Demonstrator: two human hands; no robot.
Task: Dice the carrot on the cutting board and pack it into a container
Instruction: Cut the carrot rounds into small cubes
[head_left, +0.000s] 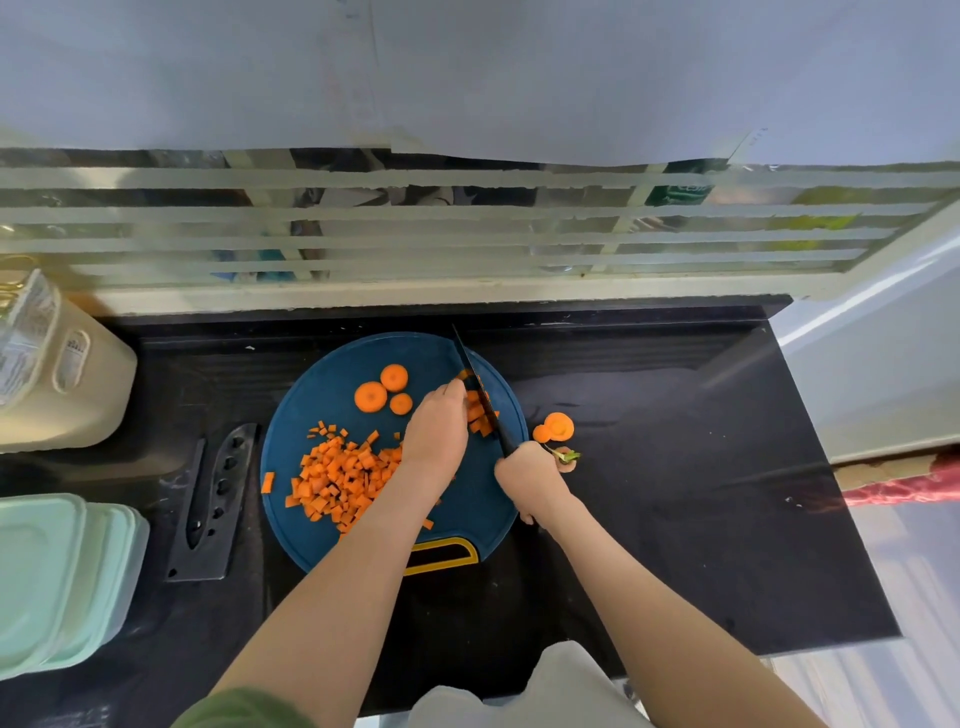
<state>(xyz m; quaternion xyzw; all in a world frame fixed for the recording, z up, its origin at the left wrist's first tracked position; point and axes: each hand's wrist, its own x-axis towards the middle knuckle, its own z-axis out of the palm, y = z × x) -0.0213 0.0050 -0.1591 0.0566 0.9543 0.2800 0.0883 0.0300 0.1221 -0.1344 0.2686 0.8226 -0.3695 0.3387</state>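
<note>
Black countertop (675, 467) runs below a slatted window. At its left edge sit stacked mint-lidded containers (62, 577), lids on. A round blue cutting board (322, 384) lies in the middle, with a black knife sheath (213, 499) just to its left. A heap of diced carrot (343, 478) covers the board's left half, and three carrot rounds (371, 397) lie beyond it. The left hand (436, 431) curls its fingers down onto carrot sticks (475, 413) beside the blade. The right hand (530, 478) is wrapped tightly round the handle of a black knife (478, 384). Carrot ends (556, 427) rest on the counter to the board's right.
</note>
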